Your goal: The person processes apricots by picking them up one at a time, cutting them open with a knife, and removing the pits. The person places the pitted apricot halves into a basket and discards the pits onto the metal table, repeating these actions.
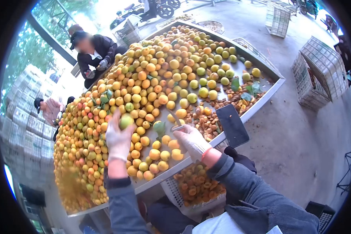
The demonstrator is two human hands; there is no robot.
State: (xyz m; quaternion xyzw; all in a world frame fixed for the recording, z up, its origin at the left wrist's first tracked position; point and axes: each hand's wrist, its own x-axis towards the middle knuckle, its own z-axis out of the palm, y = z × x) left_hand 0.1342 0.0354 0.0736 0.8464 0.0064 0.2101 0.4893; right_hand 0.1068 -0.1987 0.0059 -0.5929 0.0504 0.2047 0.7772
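Head view, the only one.

My left hand (119, 141), gloved, is raised over the heap. Its grip is closed round one greenish apricot (126, 121), fingers curled under it, with the fruit clear of the pile below.

My right hand (191, 142), also gloved, lies low near the front edge of the worktop (261, 100). Its grip is closed on what looks like a small blade (176, 124), whose metal tip points up toward the held fruit. I cannot make out the handle.

Loose apricots (144, 78) cover most of the worktop, orange to the left and greener at the far end. A heap of stones (206, 121) lies just beyond my right hand. A dark phone (232, 125) rests on the rim, partly over the edge. A white basket (172, 192) of halved fruit hangs below the rim at my knees.

A co-worker (94, 52) stands at the far side, well apart from my hands.

Risks, as I judge them:
- The blade tip is near my left fingers, and a slip on wet fruit skin could drive it into the glove.
- The phone could slide off the rim if my right sleeve knocks it.
- Fruit by the front edge could roll off and miss the basket if the heap is disturbed.
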